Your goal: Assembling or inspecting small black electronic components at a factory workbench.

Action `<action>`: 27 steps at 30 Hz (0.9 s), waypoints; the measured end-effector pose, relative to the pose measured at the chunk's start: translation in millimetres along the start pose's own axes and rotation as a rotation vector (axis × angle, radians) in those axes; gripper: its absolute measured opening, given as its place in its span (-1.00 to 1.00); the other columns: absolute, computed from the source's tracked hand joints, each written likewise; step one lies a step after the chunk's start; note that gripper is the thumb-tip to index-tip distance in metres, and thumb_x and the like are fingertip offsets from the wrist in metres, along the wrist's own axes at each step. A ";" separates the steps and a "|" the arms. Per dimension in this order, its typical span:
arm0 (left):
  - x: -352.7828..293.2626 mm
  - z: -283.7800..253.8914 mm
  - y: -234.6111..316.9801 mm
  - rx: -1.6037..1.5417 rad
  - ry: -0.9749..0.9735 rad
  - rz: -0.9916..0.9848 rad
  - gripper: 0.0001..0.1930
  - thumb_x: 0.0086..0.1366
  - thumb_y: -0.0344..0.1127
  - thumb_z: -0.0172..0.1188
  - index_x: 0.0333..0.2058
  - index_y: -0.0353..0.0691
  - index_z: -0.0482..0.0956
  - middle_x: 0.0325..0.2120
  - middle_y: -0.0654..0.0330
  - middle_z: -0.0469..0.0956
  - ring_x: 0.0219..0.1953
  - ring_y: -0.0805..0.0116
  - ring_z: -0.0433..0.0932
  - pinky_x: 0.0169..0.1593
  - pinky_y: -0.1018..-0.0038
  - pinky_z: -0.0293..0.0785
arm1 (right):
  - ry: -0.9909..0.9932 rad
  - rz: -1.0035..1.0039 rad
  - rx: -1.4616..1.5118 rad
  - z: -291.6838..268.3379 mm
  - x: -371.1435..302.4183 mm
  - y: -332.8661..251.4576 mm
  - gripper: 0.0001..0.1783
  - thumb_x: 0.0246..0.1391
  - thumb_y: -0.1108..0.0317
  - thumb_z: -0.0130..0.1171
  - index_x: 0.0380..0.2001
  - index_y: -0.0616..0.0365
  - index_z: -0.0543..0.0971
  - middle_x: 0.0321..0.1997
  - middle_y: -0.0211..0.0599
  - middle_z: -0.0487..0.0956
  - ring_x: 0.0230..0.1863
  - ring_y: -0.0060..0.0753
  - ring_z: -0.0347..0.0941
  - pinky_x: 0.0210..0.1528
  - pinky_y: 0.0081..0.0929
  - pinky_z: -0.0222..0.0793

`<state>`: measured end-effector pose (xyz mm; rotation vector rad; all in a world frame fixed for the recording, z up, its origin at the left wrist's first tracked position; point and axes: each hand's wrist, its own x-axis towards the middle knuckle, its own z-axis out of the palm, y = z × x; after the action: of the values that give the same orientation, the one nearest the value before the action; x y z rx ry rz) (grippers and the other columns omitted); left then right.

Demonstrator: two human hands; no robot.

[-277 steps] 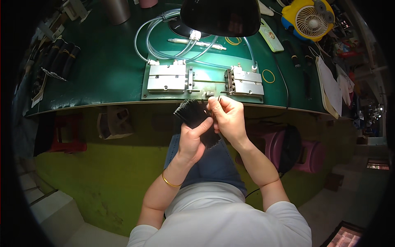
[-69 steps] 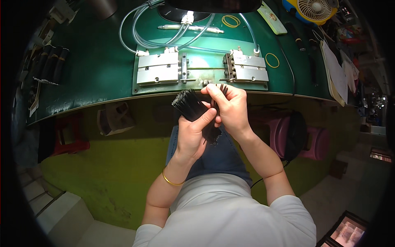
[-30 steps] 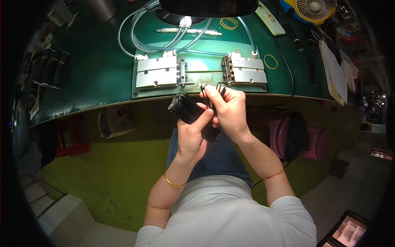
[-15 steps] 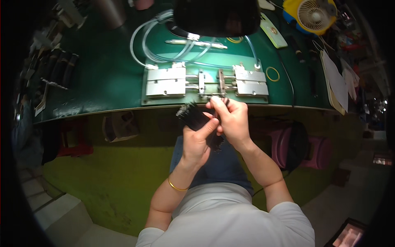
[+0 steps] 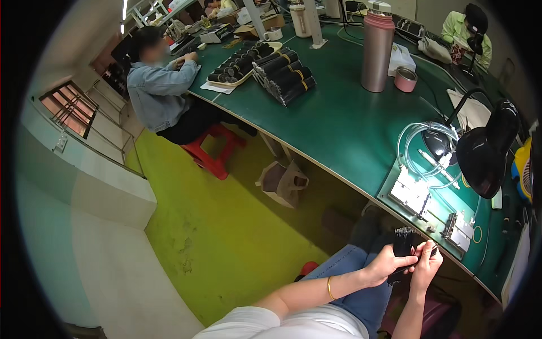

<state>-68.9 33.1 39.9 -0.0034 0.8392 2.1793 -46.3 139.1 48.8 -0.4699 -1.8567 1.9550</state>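
Observation:
Below the table's front edge, my left hand (image 5: 389,264) is closed around an upright bundle of black wires (image 5: 402,243) with pale tips. Close beside it, my right hand (image 5: 427,265) pinches a thin dark strand, probably one of these wires, mostly covered by the fingers. Just beyond my hands, a metal fixture lies on the table under bright light. It has a left silver block (image 5: 410,191) and a right silver block (image 5: 460,233) facing each other across a gap. Clear tubing (image 5: 402,141) loops behind them.
A black lamp (image 5: 480,161) overhangs the fixture. Farther off stand a tall flask (image 5: 377,56) and a pink cup (image 5: 405,80). Bundled black wires (image 5: 285,79) lie near a loaded tray (image 5: 248,76). A co-worker (image 5: 161,79) sits on a red stool (image 5: 212,152); a bag (image 5: 282,183) is below the table.
The view has swung left, bringing the co-worker and the room into sight. My hands keep their hold on the wires, close together in front of the fixture.

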 end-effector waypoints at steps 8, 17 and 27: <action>0.6 4.5 6.5 0.101 -0.064 -0.078 -0.89 0.12 -0.40 0.10 -0.39 -0.28 0.40 -0.61 0.33 0.41 -0.58 0.61 0.40 -0.48 0.67 0.35 | 0.030 0.116 -0.136 -2.5 -8.6 -20.8 -0.83 0.01 0.47 0.04 -0.61 0.30 0.46 -0.70 -0.43 0.37 -0.73 -0.70 0.22 -0.76 -0.72 0.14; -4.4 5.9 23.9 0.209 0.024 -0.014 -0.90 0.11 -0.48 0.06 -0.41 -0.40 0.48 -0.52 0.19 0.50 -0.51 0.50 0.46 -0.42 0.60 0.40 | 0.035 0.243 -0.044 10.9 -1.0 -41.0 -0.88 -0.07 0.43 0.15 -0.52 0.30 0.53 -0.70 -0.46 0.42 -0.78 -0.77 0.23 -0.79 -0.79 0.14; 6.3 8.9 10.3 0.103 0.023 -0.063 -0.86 0.10 -0.56 0.04 -0.32 -0.37 0.43 -0.48 0.19 0.47 -0.51 0.44 0.45 -0.39 0.56 0.41 | 0.014 0.184 -0.012 -4.2 0.9 -26.4 -0.86 -0.01 0.41 0.09 -0.45 0.28 0.54 -0.70 -0.45 0.44 -0.77 -0.79 0.23 -0.78 -0.79 0.14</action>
<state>-77.9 37.4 51.1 -0.0035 0.9506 2.0784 -43.5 144.1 74.9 -0.6774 -1.8764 2.0518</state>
